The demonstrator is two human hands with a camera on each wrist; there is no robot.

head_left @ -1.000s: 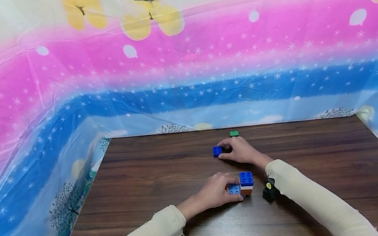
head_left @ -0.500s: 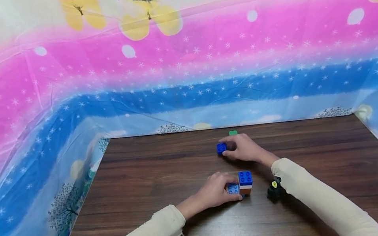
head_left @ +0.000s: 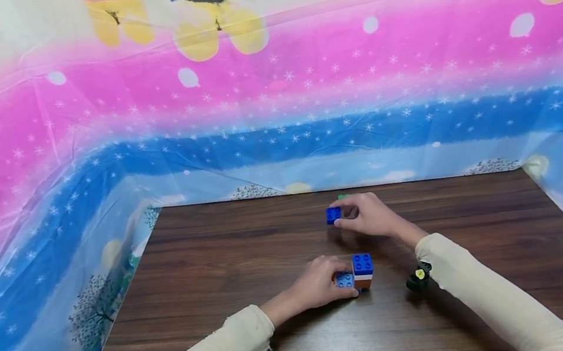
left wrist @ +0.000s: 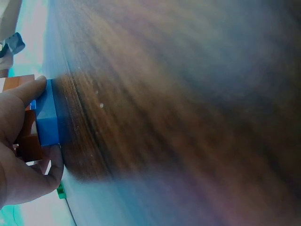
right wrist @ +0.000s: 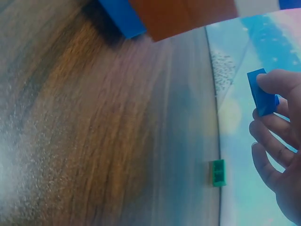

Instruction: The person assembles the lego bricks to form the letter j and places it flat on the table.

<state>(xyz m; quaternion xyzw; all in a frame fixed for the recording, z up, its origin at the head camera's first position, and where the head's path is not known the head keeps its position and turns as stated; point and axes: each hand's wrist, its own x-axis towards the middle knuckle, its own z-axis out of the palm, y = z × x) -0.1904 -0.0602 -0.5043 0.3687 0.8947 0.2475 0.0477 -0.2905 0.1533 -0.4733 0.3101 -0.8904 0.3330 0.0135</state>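
Observation:
My right hand (head_left: 370, 215) pinches a small dark blue toy brick (head_left: 333, 215) between thumb and fingers, over the far part of the table. In the right wrist view that blue brick (right wrist: 261, 92) shows raised off the tabletop. Nearer to me, my left hand (head_left: 319, 282) grips a brick assembly (head_left: 362, 264) by its left side, thumb in front and fingers behind. Dark blue tops its right-hand column, with white and orange below. A light blue studded part (head_left: 345, 280) lies between the fingers. From the left wrist, a blue base brick (left wrist: 48, 120) shows under orange ones.
A green brick (right wrist: 218, 173) lies near the table's back edge, mostly behind my right hand in the head view. The wooden table (head_left: 227, 248) meets a printed cloth (head_left: 277, 140) at its back and sides. Black wrist cameras hang under both sleeves.
My right hand has lifted the blue brick off the table and carried it slightly right and away from me. My left hand keeps its grip on the brick assembly, almost still.

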